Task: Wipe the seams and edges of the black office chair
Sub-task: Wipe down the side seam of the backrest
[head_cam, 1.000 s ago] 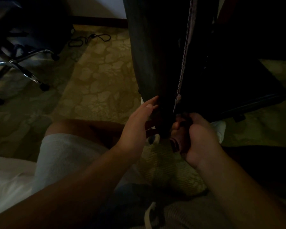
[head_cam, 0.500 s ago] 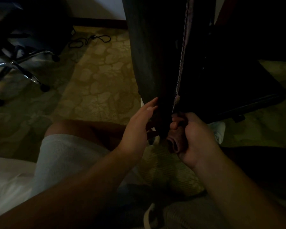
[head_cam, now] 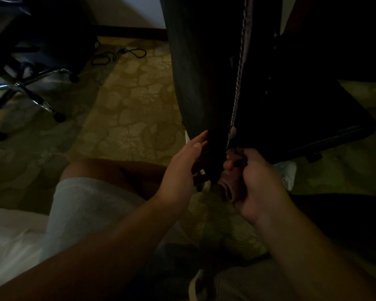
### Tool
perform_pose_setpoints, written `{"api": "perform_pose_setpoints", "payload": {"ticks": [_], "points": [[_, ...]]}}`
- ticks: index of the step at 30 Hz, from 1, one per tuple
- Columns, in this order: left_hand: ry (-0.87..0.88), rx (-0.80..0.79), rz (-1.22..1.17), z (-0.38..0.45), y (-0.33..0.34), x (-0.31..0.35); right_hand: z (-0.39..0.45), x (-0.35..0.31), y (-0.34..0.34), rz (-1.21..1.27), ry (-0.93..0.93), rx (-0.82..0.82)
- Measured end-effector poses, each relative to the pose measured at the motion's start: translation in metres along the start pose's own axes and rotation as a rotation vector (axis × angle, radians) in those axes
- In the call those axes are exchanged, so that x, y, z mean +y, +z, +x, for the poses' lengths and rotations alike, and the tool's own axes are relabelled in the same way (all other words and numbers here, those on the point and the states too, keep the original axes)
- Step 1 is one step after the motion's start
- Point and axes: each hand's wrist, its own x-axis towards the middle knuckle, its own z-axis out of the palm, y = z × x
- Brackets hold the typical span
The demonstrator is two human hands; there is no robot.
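The black office chair (head_cam: 204,72) fills the upper middle of the head view, its backrest seen edge-on with a pale stitched seam (head_cam: 239,79) running down it. My left hand (head_cam: 182,168) lies flat with straight fingers against the left side of the backrest's lower edge. My right hand (head_cam: 256,183) grips a bunched dark pinkish cloth (head_cam: 230,187) and presses it against the bottom of the seam from the right. The chair's dark seat (head_cam: 323,118) extends to the right.
A second office chair with a chrome star base (head_cam: 24,92) stands at the left. A black cable (head_cam: 119,54) lies on the patterned carpet (head_cam: 128,118) near the wall. My bent knee in white shorts (head_cam: 83,205) is below my left hand.
My right hand with the cloth has slid slightly upward along the bottom of the seam. My left hand stays in place against the backrest edge.
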Motion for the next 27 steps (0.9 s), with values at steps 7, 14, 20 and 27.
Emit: {"api": "perform_pose_setpoints", "payload": {"ticks": [7, 14, 20, 27], "points": [[-0.017, 0.011, 0.002, 0.0, 0.0, 0.003, -0.003, 0.0, 0.002, 0.025, -0.024, 0.02], [-0.024, 0.007, 0.01, -0.002, 0.003, 0.008, -0.004, 0.0, 0.003, 0.011, -0.029, -0.004], [-0.03, 0.009, 0.0, -0.004, 0.002, 0.008, -0.007, -0.002, 0.005, -0.047, -0.013, -0.031], [0.025, 0.01, 0.012, -0.008, 0.007, 0.017, -0.011, -0.002, 0.008, -0.027, -0.016, -0.022]]}}
